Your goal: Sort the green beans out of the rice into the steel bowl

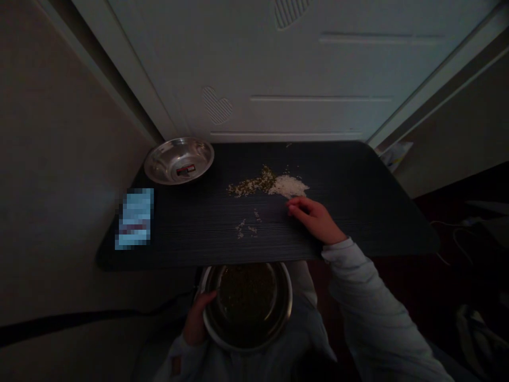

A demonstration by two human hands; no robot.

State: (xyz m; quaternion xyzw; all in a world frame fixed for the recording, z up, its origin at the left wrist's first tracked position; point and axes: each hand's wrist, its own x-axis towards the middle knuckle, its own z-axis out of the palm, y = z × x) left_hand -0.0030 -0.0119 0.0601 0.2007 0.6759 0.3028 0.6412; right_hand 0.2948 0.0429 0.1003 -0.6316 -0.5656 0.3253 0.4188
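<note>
My left hand (pixel 198 319) grips the rim of a steel bowl (pixel 247 305) held below the near edge of the dark table (pixel 358 212); the bowl holds dark greenish grains. My right hand (pixel 314 216) rests on the table with fingers curled and pressed together, fingertips just in front of a white rice pile (pixel 289 185). A strip of greenish-yellow grains (pixel 252 184) lies left of the rice, touching it. A few stray grains (pixel 247 227) lie nearer to me.
An empty steel dish (pixel 178 159) with a sticker sits at the table's far left corner. A blurred blue rectangle (pixel 135 218) lies at the left edge. A white door (pixel 298 69) stands behind the table.
</note>
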